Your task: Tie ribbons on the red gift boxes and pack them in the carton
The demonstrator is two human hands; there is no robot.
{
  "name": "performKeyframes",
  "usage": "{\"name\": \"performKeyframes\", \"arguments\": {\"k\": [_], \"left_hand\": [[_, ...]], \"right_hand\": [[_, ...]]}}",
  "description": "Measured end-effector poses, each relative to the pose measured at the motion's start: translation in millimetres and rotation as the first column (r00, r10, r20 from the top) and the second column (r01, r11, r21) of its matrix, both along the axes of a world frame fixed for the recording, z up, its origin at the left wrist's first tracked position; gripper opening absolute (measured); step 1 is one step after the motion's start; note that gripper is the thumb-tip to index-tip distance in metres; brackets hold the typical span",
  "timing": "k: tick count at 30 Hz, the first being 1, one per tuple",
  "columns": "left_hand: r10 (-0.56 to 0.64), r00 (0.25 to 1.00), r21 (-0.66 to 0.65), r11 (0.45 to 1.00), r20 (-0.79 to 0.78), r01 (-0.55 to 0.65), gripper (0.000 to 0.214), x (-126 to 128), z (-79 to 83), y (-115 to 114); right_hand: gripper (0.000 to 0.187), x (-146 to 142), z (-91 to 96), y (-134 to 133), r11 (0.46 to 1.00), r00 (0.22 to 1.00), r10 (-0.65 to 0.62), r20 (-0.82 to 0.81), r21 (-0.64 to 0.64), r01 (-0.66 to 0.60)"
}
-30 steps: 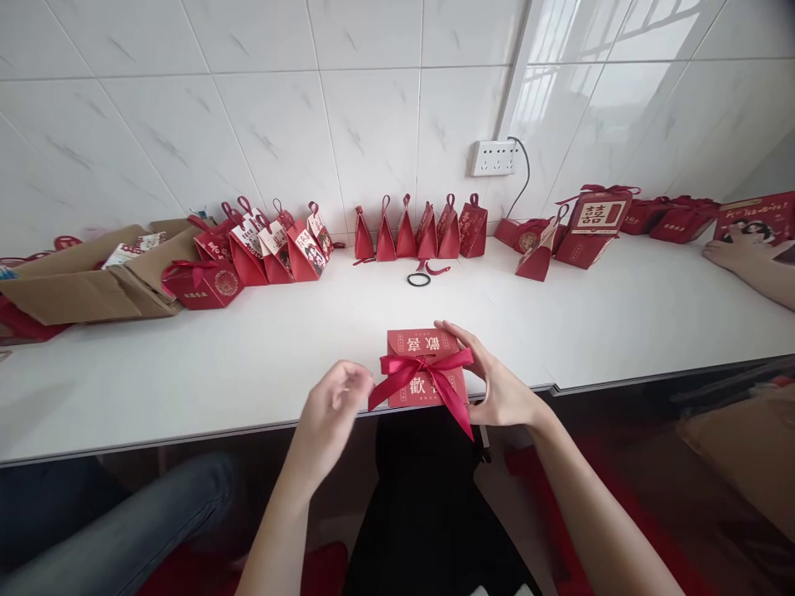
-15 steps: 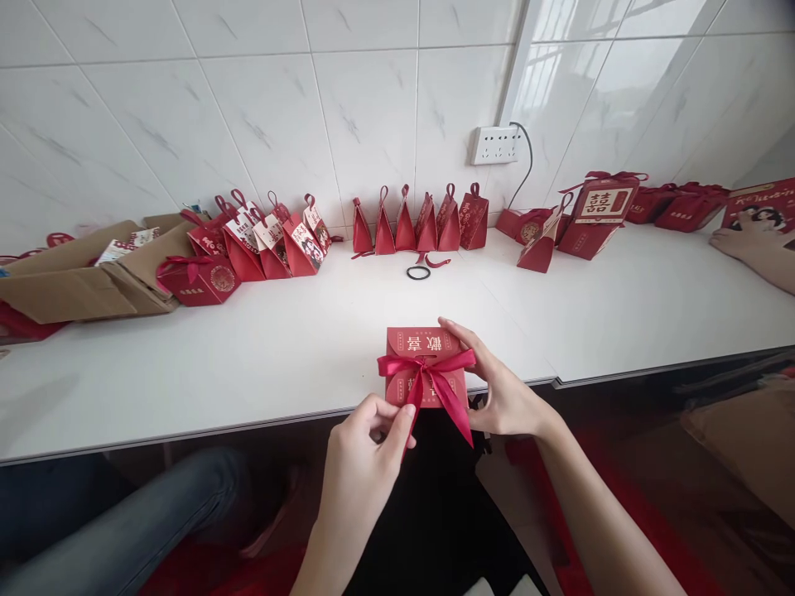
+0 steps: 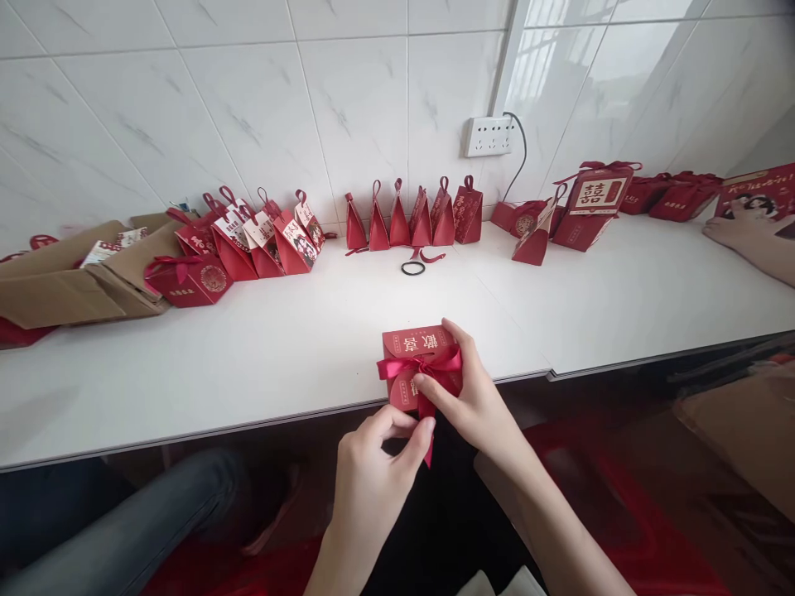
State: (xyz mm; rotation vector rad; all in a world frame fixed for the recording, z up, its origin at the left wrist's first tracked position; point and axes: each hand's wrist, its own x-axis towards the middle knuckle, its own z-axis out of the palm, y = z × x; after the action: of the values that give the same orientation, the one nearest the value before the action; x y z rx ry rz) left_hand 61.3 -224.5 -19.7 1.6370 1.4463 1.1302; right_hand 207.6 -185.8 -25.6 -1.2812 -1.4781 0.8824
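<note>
A small red gift box (image 3: 401, 339) with gold characters sits at the table's front edge, tied with a crimson ribbon bow (image 3: 397, 369). My right hand (image 3: 475, 393) wraps round the box's right side, its thumb pressing on top near the bow's knot. Just in front of the box, my left hand (image 3: 382, 451) pinches a hanging ribbon tail between thumb and forefinger. The tail's end dangles below my fingertips. Part of the bow and the box's right side are hidden by my right hand.
Several red triangular boxes (image 3: 397, 223) line the wall behind a black ring (image 3: 412, 268). At left stand a cardboard box (image 3: 68, 298) and more gift boxes (image 3: 192, 281). Beyond a stacked red box (image 3: 584, 232), another person's hand (image 3: 739, 236) holds a red printed item at far right.
My right thumb has moved from beside the box onto its top by the knot. My left hand has shifted slightly right and down, still pinching ribbon.
</note>
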Motion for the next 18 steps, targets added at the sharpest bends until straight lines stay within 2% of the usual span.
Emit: {"name": "performKeyframes", "arguments": {"k": [1, 3, 5, 6, 9, 11, 18], "left_hand": [[0.022, 1.000, 0.007, 1.000, 0.010, -0.022, 0.026, -2.6, 2.7, 1.9], [0.148, 0.988, 0.046, 0.988, 0.036, -0.150, 0.025, -5.6, 7.4, 9.5], [0.257, 0.965, 0.064, 0.963, 0.056, -0.260, 0.027, -4.5, 9.2, 20.4], [0.273, 0.959, 0.049, 0.960, 0.070, -0.277, 0.030, -2.6, 8.7, 25.8], [0.249, 0.955, -0.021, 0.968, 0.162, -0.249, 0.031, 4.5, 3.3, 35.1], [0.249, 0.945, -0.038, 0.968, 0.209, -0.247, 0.031, 7.5, -1.0, 33.4], [0.281, 0.944, -0.036, 0.960, 0.170, -0.279, 0.031, 9.0, -6.1, 15.5]], "right_hand": [[0.073, -1.5, 0.6, 0.5, 1.000, 1.000, 0.004, -0.002, 0.007, -0.004], [0.072, -1.6, 0.5, 0.6, 1.000, 0.999, 0.022, -0.028, 0.017, -0.022], [0.078, -1.0, -0.9, 0.0, 0.999, 0.997, 0.052, -0.051, 0.011, -0.051], [0.081, -1.1, -2.0, -0.5, 0.998, 0.996, 0.064, -0.063, 0.009, -0.064], [0.088, -3.5, -6.7, -1.8, 0.998, 0.993, 0.055, -0.108, 0.011, -0.054], [0.090, -5.5, -10.2, -2.8, 1.000, 0.989, 0.028, -0.143, 0.019, -0.025], [0.078, -9.2, -19.9, -8.8, 0.996, 0.962, 0.024, -0.273, 0.091, 0.001]]}}
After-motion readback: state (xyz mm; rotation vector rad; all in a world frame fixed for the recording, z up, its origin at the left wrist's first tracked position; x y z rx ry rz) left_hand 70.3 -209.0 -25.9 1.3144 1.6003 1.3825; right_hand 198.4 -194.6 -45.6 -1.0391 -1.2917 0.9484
